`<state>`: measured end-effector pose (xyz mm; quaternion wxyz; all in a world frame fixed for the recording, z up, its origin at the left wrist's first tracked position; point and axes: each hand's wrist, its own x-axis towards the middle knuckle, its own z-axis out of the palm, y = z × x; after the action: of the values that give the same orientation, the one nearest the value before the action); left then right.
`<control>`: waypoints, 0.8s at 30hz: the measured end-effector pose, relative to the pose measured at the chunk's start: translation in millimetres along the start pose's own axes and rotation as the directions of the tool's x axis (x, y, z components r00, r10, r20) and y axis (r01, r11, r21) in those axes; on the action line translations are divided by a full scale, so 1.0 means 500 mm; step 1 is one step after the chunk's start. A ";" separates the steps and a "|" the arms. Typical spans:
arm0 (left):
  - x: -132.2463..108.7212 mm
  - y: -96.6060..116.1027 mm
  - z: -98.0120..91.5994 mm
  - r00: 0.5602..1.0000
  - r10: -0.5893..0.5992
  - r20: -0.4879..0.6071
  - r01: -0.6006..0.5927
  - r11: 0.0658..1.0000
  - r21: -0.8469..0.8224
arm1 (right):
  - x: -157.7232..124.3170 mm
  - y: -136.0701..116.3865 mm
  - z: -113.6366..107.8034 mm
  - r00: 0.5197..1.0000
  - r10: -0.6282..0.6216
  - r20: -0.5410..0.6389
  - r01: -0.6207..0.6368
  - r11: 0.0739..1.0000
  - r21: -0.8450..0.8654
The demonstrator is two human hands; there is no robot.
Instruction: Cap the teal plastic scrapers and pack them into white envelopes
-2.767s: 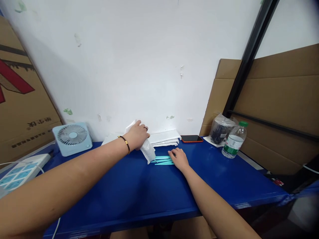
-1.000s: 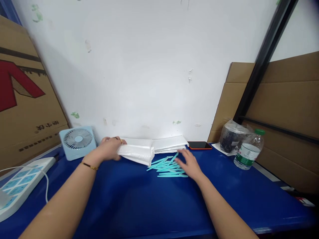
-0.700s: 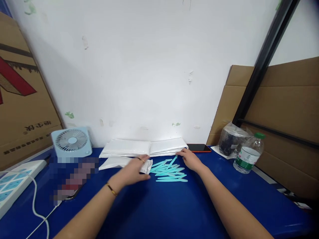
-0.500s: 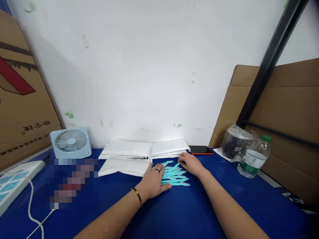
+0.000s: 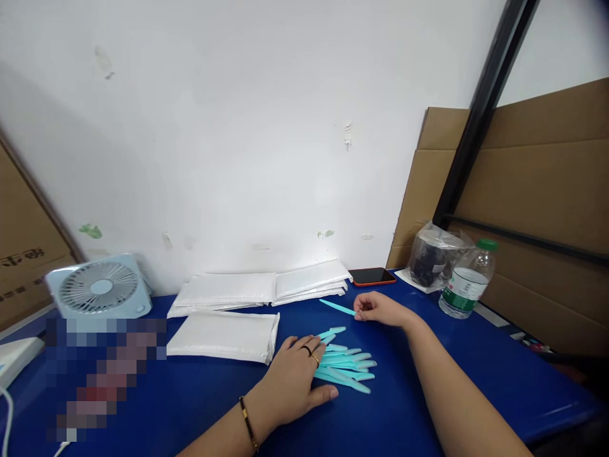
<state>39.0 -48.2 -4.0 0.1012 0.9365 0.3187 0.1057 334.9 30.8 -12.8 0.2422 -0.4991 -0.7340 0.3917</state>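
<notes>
My left hand (image 5: 295, 381) lies palm down with its fingers stretched out over the left end of a loose pile of teal eyebrow razors (image 5: 349, 363). The razors fan out to the right from beneath it, and their left ends are hidden. Up and to the right, my right hand (image 5: 383, 310) pinches one teal eyebrow razor (image 5: 337, 307) by its right end. That razor points left, apart from the pile. Just left of my left hand a white padded mailer (image 5: 223, 336) lies flat on the blue table (image 5: 380, 419).
White mailers (image 5: 223, 291) lie in two stacks along the wall. An orange-edged phone (image 5: 372, 277) is behind my right hand. At right stand a water bottle (image 5: 466, 282) and a bagged dark roll (image 5: 428, 260). A light blue fan (image 5: 101, 287) stands at left.
My right hand has lifted one razor off the pile and drawn it up and right. My left hand stays on the pile. The view has turned a little to the right.
</notes>
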 end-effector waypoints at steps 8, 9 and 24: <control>0.032 -0.044 -0.007 0.924 -0.161 -0.347 0.175 0.985 0.009 | 0.042 -0.078 0.116 0.987 -0.158 -0.004 0.157 0.979 0.133; 0.037 -0.054 -0.005 0.931 -0.173 -0.322 0.190 0.982 0.022 | 0.041 -0.087 0.124 0.986 -0.164 -0.003 0.162 0.971 0.174; 0.035 -0.130 0.003 0.881 -0.374 -0.290 0.286 0.909 -0.304 | 0.036 -0.052 0.065 0.980 0.001 -0.199 0.092 0.886 0.454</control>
<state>15.6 13.1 -19.8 0.1794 0.8145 0.4711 0.2871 289.5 31.7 -10.9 0.4331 -0.4455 -0.6044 0.4986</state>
